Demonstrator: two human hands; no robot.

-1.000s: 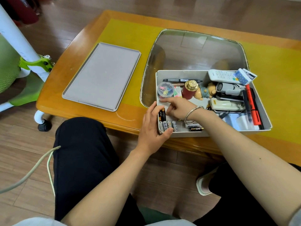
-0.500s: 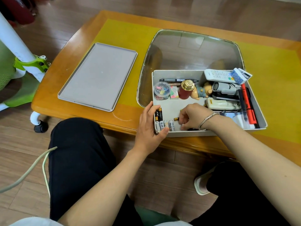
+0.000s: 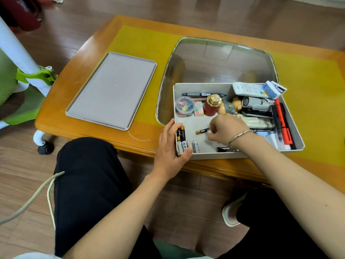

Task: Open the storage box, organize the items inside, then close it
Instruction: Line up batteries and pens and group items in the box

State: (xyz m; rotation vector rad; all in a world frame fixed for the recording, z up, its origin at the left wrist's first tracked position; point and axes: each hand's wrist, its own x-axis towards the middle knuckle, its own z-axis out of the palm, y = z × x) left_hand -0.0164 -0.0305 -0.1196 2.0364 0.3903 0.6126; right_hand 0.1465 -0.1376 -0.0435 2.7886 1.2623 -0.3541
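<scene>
The open grey storage box (image 3: 205, 87) stands on the table's near edge. Its flat grey lid (image 3: 112, 90) lies to the left on the table. My left hand (image 3: 170, 146) grips the box's near-left corner, thumb inside against a row of white batteries (image 3: 189, 145) and two black ones (image 3: 181, 133). Inside the box, my right hand (image 3: 226, 130) has its fingers curled and pinches the end of a black-and-gold battery (image 3: 202, 131) over the bare floor of the box. Another dark battery (image 3: 223, 149) lies by the near wall, partly hidden under my wrist.
Along the box's far side sit a tub of clips (image 3: 184, 108), a pen (image 3: 203, 94), a red jar with gold lid (image 3: 212, 105), a doll (image 3: 231, 107), a white remote (image 3: 248, 90) and red markers (image 3: 281, 120). A glass panel (image 3: 214, 58) is set in the table. A green chair (image 3: 22, 79) stands left.
My right hand has come up from the near wall toward the middle of the box, with the black-and-gold battery at its fingertips. The left hand stays on the corner.
</scene>
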